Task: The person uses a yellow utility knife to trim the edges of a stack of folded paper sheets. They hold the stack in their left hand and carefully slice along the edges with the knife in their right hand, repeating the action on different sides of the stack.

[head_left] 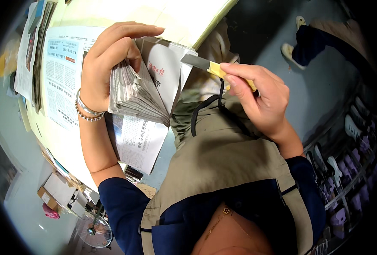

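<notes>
My left hand curls over a thick folded stack of newspapers, gripping its bent-up pages near the table edge. The stack's layered page edges fan out below my fingers, and one sheet hangs down past the table. In my right hand, pinched between thumb and fingers, is a knife with a yellow handle and a flat grey blade. The blade points left and overlaps the right edge of the newspapers; whether it touches them I cannot tell.
A pale yellow table carries a spread newspaper and a pile of papers at the left. A rack of shoes stands at right. Another person's legs show at upper right; a fan is at lower left.
</notes>
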`<action>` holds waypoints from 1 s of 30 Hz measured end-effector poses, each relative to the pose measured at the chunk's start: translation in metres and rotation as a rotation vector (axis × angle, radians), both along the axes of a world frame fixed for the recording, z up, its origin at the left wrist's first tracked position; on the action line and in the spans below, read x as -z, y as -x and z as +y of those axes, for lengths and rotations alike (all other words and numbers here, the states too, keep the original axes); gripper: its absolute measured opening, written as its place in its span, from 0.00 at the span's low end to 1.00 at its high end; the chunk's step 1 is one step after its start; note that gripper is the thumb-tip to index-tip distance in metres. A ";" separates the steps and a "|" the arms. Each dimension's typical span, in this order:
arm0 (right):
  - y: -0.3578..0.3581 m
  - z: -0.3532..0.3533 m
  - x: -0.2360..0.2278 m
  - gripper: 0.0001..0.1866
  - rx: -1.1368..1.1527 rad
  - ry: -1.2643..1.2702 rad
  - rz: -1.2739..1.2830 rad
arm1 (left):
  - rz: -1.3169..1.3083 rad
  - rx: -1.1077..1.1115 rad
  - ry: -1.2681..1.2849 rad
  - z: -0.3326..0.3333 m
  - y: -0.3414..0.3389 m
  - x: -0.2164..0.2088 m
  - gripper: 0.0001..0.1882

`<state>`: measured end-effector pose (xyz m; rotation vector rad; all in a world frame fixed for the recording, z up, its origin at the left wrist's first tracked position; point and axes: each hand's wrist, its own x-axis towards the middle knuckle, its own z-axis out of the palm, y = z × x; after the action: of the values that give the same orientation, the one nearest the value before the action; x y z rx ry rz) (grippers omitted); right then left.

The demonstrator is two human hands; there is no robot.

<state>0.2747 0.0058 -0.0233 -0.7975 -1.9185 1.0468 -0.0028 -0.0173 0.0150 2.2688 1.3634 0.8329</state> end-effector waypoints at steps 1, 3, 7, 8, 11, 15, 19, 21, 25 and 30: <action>0.001 0.000 0.002 0.10 -0.014 0.020 0.016 | 0.013 -0.002 0.007 -0.001 0.000 -0.001 0.15; 0.000 0.001 0.003 0.11 -0.026 -0.002 -0.002 | 0.031 -0.011 0.002 -0.003 -0.002 -0.004 0.16; -0.001 0.002 0.002 0.09 0.068 0.036 0.071 | 0.012 0.021 -0.024 -0.003 0.000 -0.005 0.16; -0.003 0.006 0.001 0.09 0.055 0.051 0.087 | 0.000 0.030 -0.030 -0.003 0.000 -0.005 0.16; 0.010 0.016 0.005 0.10 0.022 -0.072 0.005 | 0.010 0.052 -0.039 -0.004 0.000 -0.005 0.17; 0.051 0.010 -0.002 0.12 0.033 -0.171 -0.053 | 0.017 0.072 -0.036 -0.001 0.003 -0.004 0.18; 0.065 0.007 0.008 0.08 0.087 -0.214 -0.090 | 0.021 0.088 -0.054 0.000 0.003 -0.004 0.18; 0.066 0.006 0.008 0.08 0.076 -0.147 -0.090 | 0.032 0.107 -0.068 0.000 0.005 -0.003 0.18; 0.065 0.007 0.010 0.08 0.056 -0.056 -0.042 | 0.043 0.107 -0.081 -0.002 0.006 -0.005 0.18; 0.066 0.009 0.012 0.08 0.036 -0.024 -0.002 | 0.029 0.119 -0.118 -0.001 0.006 -0.002 0.19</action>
<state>0.2084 0.0143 -0.0356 -0.8172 -1.9076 1.0001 -0.0088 -0.0179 0.0168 2.4341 1.2069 0.8651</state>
